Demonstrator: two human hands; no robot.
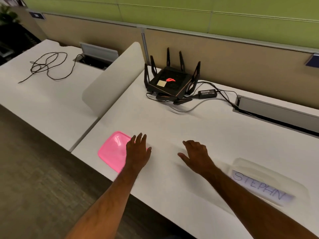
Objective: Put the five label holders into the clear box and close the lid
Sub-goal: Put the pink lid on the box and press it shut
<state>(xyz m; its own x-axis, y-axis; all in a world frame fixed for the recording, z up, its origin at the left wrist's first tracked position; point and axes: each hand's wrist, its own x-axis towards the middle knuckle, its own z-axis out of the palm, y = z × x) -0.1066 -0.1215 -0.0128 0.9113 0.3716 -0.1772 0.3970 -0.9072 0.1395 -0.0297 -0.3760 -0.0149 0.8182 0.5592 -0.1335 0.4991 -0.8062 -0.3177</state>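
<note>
A pink lid (112, 149) lies flat on the white desk (198, 135) near its front left corner. My left hand (138, 150) hovers over the lid's right edge, fingers spread, holding nothing. My right hand (196, 156) is out over bare desk to the right of it, palm down, fingers apart and empty. At the right, a clear box (269, 173) rests on the desk with a label holder (259, 187) marked with handwritten blue letters at its front; my right forearm crosses just left of it. I cannot tell whether other holders are in the box.
A black router (170, 81) with upright antennas stands at the back of the desk, its power brick (207, 93) and cables beside it. A cable slot (276, 109) runs at the back right. A rounded divider panel (112, 78) separates the neighbouring desk, where a loose black cable (50, 66) lies.
</note>
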